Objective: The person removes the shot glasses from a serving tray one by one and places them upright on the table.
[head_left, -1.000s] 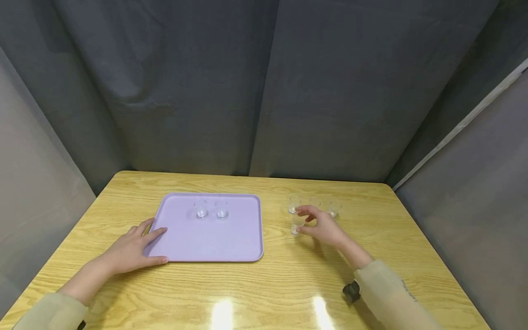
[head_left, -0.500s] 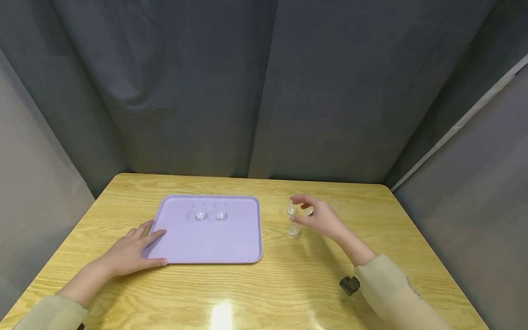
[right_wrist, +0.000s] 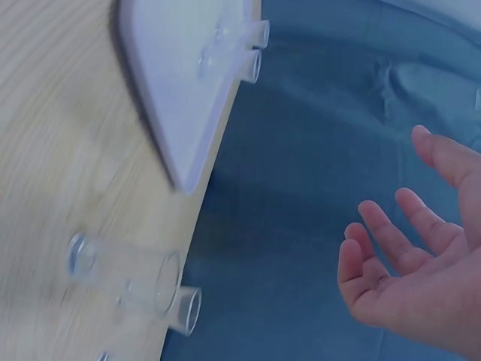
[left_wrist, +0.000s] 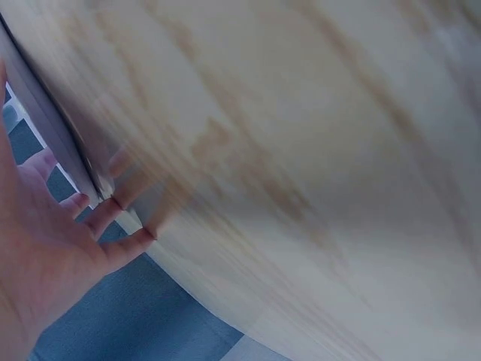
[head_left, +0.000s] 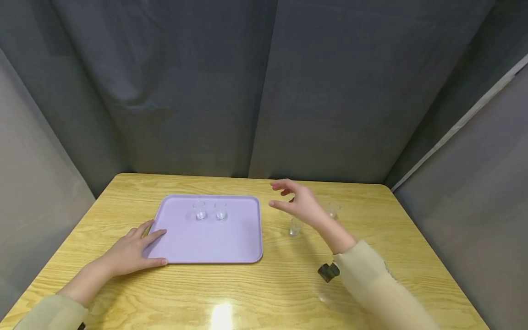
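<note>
My right hand (head_left: 299, 201) hovers over the table right of the lilac tray (head_left: 206, 238), thumb and fingers apart. In the right wrist view that hand (right_wrist: 421, 256) has nothing between its fingers. Below it a small clear shot glass (head_left: 294, 227) stands upright, and another shot glass (head_left: 333, 210) is partly behind the wrist. The hand and forearm hide other glasses there. My left hand (head_left: 129, 250) rests at the tray's left edge with fingers spread. Toward the tray's back stand two shot glasses, a left glass (head_left: 200, 211) and a right glass (head_left: 221, 211).
The wooden table (head_left: 247, 293) has a rounded back edge, with a dark grey curtain (head_left: 198, 91) close behind it. Paler cloth (head_left: 474, 206) hangs along the right side. A black object (head_left: 328, 272) sits at the right sleeve's cuff.
My right hand has risen from the shot glasses and moved left and toward the back, with its fingers apart. The near glass stays standing on the table. My left hand has stayed put.
</note>
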Action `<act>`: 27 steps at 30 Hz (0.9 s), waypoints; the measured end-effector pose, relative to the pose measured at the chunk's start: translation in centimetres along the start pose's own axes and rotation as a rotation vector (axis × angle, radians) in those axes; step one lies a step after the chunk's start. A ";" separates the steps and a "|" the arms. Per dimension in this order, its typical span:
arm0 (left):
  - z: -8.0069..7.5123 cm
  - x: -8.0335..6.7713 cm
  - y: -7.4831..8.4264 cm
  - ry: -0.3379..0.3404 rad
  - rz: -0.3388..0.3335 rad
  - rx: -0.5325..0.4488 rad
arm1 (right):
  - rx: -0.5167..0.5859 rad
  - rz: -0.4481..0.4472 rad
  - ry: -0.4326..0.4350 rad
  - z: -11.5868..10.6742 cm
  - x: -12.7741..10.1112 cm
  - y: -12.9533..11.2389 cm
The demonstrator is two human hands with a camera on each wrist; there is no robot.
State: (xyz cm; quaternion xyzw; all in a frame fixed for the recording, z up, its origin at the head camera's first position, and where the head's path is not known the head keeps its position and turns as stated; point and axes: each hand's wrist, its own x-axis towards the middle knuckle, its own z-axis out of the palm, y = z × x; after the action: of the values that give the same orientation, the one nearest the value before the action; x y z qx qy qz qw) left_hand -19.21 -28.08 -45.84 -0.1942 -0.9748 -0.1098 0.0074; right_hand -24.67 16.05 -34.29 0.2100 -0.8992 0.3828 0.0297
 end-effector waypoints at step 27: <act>0.2 0.2 -0.2 -0.006 -0.006 -0.015 | 0.186 0.020 0.058 9.5 5.5 -1.2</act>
State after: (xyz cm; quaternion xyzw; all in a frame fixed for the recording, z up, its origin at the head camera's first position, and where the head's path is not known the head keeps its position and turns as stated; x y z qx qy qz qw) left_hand -19.45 -28.10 -46.10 -0.1918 -0.9745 -0.1165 0.0026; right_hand -28.19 6.68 -38.97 0.1914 -0.8606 0.4708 0.0324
